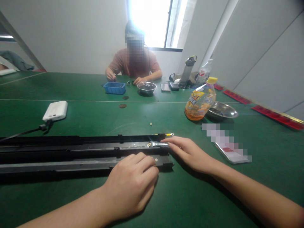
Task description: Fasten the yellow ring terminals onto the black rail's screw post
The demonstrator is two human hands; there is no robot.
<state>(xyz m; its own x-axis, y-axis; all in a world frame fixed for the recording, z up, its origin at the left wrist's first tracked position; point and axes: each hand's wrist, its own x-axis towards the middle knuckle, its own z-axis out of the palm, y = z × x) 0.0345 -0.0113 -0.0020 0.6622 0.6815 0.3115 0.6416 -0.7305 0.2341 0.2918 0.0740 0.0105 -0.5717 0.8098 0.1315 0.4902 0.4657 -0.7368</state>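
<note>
Two long black rails lie side by side on the green table. The right hand reaches in from the right. Its thumb and fingers pinch the handle of a small shiny wrench, whose ring end sits around a brass-coloured fastener in the far rail. My left hand is closed over the right part of the near rail; its fingertips are hidden. A yellow-sleeved ring terminal sticks out past the far rail's end. Beyond the rails lies a small brass nut.
A white box with a black cable is at left. To the right are a drink bottle, a metal bowl and a phone. Across the table a person sits behind a blue bin and another bowl.
</note>
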